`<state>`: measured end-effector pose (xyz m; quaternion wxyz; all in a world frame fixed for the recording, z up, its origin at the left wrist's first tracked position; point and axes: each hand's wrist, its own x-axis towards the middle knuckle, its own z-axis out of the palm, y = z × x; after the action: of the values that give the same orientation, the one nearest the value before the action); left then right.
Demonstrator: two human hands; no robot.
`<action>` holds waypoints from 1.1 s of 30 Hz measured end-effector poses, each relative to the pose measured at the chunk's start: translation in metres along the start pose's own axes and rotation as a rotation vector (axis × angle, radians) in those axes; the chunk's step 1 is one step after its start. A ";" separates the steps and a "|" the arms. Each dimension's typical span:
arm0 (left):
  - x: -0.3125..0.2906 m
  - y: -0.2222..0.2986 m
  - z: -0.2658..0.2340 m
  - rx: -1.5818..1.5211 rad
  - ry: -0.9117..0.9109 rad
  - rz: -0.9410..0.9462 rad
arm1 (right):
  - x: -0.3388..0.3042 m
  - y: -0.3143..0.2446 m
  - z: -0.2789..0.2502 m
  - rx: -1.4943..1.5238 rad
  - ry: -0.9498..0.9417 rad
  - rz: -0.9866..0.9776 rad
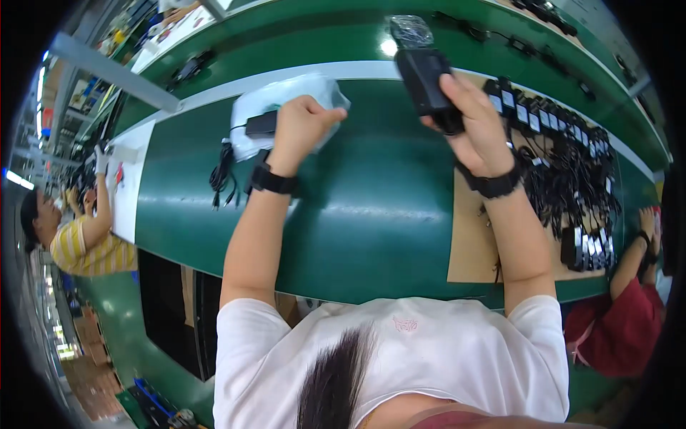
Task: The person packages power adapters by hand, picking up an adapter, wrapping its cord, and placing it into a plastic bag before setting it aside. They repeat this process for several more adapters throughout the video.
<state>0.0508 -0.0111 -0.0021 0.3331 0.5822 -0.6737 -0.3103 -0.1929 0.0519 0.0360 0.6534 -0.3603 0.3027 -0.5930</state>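
My right hand [475,125] is raised over the far side of the green bench, wrapped round a black boxy handheld device [423,77] whose exact kind I cannot make out. Above a clear plastic bag [275,96], my left hand [304,132] has its fingers curled and its thumb pointing right. Whatever those fingers may hold is hidden. Just left of that hand, a black power adapter [261,124] lies on the bag. Its coiled black cable [223,175] hangs toward the bench surface. Both my wrists wear black straps.
Rows of black adapters with cables [550,143] cover a brown board [468,250] on the right. Crumpled clear plastic [411,31] sits beyond the bench on a green belt [321,43]. One person [93,236] works at far left, another [622,322] at right. A grey post [114,71] stands upper left.
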 end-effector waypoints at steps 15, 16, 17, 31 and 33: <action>-0.026 0.012 0.057 -0.064 0.068 0.170 | 0.016 0.047 -0.012 -0.276 0.172 -0.166; -0.023 0.008 0.058 -0.155 0.086 0.166 | 0.016 0.047 -0.005 -0.362 0.103 -0.257; -0.021 0.004 0.056 -0.236 0.118 0.165 | 0.013 0.048 0.004 -0.553 0.129 -0.256; -0.036 0.019 0.032 -0.714 0.206 0.126 | -0.006 0.052 0.033 -1.527 -0.339 -0.472; -0.032 0.018 0.033 -0.479 0.280 0.259 | -0.002 0.056 0.033 -1.501 -0.323 -0.487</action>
<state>0.0167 0.0244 -0.0097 0.5871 0.4334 -0.5976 -0.3321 -0.1350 0.0600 0.0073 0.1251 -0.8404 0.4351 -0.2978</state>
